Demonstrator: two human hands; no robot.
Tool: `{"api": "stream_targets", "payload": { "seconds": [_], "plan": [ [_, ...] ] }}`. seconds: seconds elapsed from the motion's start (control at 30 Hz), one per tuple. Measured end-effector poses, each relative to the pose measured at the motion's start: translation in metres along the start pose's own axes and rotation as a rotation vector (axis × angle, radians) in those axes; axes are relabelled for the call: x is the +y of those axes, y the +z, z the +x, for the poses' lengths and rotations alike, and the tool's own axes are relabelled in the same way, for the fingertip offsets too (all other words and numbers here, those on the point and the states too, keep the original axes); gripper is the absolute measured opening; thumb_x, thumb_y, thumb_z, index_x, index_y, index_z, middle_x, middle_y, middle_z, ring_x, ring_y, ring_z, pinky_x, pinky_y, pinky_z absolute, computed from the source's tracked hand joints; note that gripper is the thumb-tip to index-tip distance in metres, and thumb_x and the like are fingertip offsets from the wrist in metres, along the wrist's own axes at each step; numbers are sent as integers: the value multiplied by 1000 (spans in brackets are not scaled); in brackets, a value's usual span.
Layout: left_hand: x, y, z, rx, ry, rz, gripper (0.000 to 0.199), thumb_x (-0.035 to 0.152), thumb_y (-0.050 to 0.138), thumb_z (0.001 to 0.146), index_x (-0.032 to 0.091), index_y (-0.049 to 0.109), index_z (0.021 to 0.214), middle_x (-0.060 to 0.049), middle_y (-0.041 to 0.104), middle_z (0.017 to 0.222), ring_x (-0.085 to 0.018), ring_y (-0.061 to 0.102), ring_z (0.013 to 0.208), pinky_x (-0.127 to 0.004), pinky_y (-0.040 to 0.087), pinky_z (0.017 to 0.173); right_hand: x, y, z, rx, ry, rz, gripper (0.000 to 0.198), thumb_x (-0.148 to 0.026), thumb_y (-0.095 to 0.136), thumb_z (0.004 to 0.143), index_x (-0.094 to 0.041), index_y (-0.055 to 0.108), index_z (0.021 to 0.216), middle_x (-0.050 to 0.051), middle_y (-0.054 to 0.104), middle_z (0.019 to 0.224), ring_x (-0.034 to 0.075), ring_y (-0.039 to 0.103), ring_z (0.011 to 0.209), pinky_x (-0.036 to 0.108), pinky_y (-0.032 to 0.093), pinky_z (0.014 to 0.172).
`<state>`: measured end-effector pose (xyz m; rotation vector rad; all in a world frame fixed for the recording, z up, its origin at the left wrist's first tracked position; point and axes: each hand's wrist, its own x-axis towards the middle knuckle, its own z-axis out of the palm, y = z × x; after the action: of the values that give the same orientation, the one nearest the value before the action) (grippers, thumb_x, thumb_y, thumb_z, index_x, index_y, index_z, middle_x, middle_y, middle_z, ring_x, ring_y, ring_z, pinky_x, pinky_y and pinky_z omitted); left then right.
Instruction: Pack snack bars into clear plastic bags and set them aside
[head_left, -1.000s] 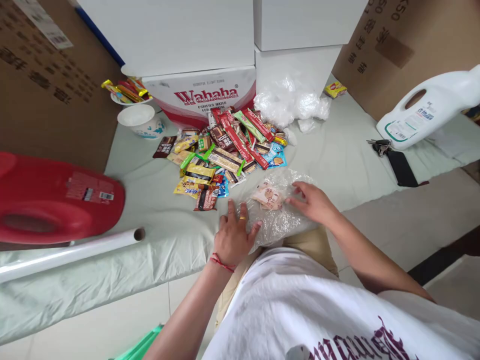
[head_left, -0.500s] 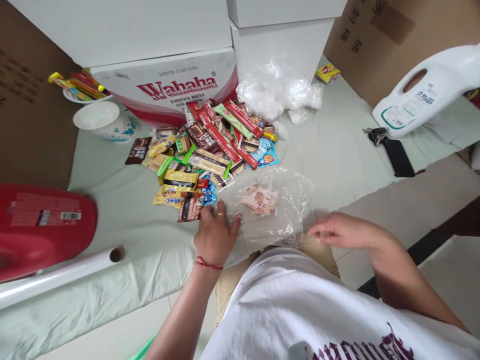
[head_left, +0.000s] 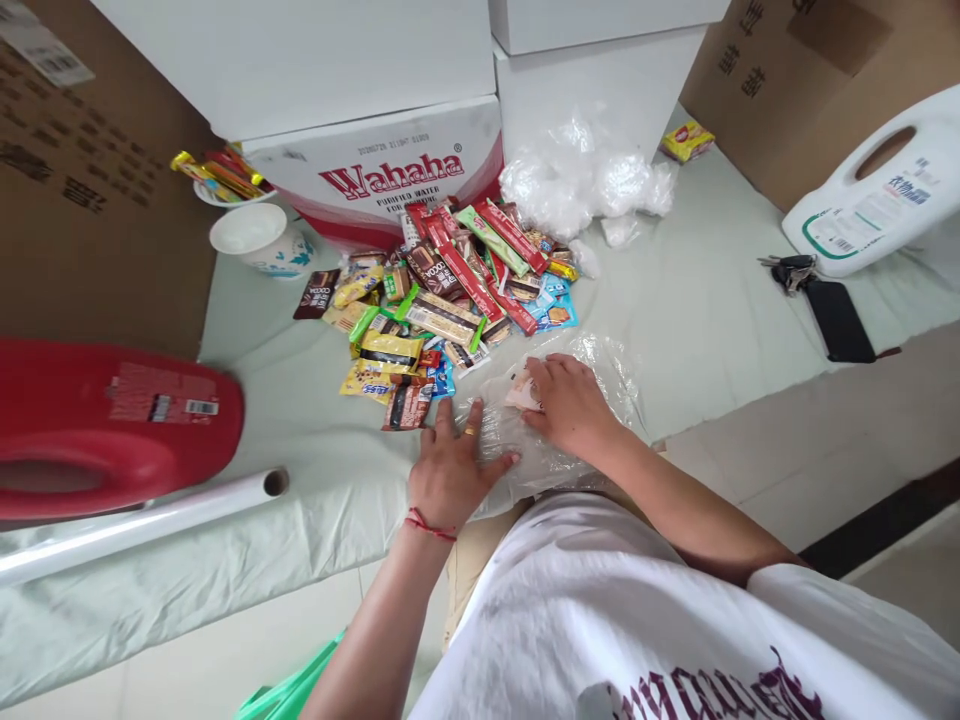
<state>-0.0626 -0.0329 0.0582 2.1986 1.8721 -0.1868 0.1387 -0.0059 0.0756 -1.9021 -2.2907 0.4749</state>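
Observation:
A sheet of clear plastic film [head_left: 611, 375] lies spread on the cloth-covered table in front of me. On it is a small pale snack packet [head_left: 519, 393] with reddish print, partly hidden under my right hand [head_left: 574, 405], whose fingers curl over it and hold it. My left hand [head_left: 454, 465] rests flat on the left edge of the film, fingers spread, with a ring and a red string at the wrist. Just beyond its fingertips is a brown-wrapped snack [head_left: 407, 403], at the near edge of a heap of wrapped snacks [head_left: 444, 317].
Behind the heap stand a Wahaba-type printed carton [head_left: 390, 180] and crumpled clear plastic bundles [head_left: 555, 190]. To the left are a paper cup [head_left: 259, 240], a red jug [head_left: 112, 430] and a film roll [head_left: 150, 525]. A white bottle [head_left: 870, 190], keys and a black phone [head_left: 838, 320] lie right.
My right hand has moved left from beside the film onto the pale snack packet and now covers much of it. My left hand stays on the film's left edge, fingers more spread.

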Motion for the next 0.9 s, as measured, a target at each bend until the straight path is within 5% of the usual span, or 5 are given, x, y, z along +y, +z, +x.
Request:
{"api": "stream_targets", "payload": {
  "seconds": [0.33, 0.47, 0.57, 0.67, 0.9],
  "plan": [
    [-8, 8, 1, 73, 28, -77, 102, 74, 66, 83, 15, 39, 161, -23, 31, 168, -47, 45, 142, -54, 56, 101, 31, 2, -18, -17, -213, 85, 67, -30, 70, 90, -16, 48, 151, 18, 56, 149, 38, 36, 148, 60, 24, 122],
    [-14, 10, -2, 138, 42, -198, 79, 63, 57, 95, 18, 44, 158, -25, 31, 166, -43, 41, 149, -55, 54, 105, 38, 3, -34, 68, -251, 189, 71, -45, 70, 94, -22, 43, 156, 19, 47, 157, 38, 37, 147, 61, 32, 119],
    [-22, 14, -5, 211, 88, -273, 63, 51, 52, 100, 19, 48, 154, -24, 28, 167, -43, 39, 150, -56, 53, 105, 41, 0, -62, 186, -344, 265, 63, -53, 64, 97, -24, 49, 151, 17, 57, 146, 35, 46, 139, 57, 39, 115],
    [-31, 18, -7, 292, 172, -295, 52, 42, 54, 100, 19, 57, 146, -21, 30, 166, -46, 39, 148, -58, 49, 110, 45, 11, -96, 137, -422, 196, 68, -57, 68, 93, -22, 52, 150, 16, 65, 136, 36, 52, 131, 58, 42, 113],
    [-70, 11, 4, 216, 533, -231, 35, 43, 60, 96, 29, 76, 123, -12, 56, 152, -36, 49, 140, -57, 37, 120, 67, 62, -132, 242, -372, 28, 48, -11, 55, 99, -30, 61, 142, 7, 62, 145, 28, 49, 135, 58, 36, 122]
  ]
}}
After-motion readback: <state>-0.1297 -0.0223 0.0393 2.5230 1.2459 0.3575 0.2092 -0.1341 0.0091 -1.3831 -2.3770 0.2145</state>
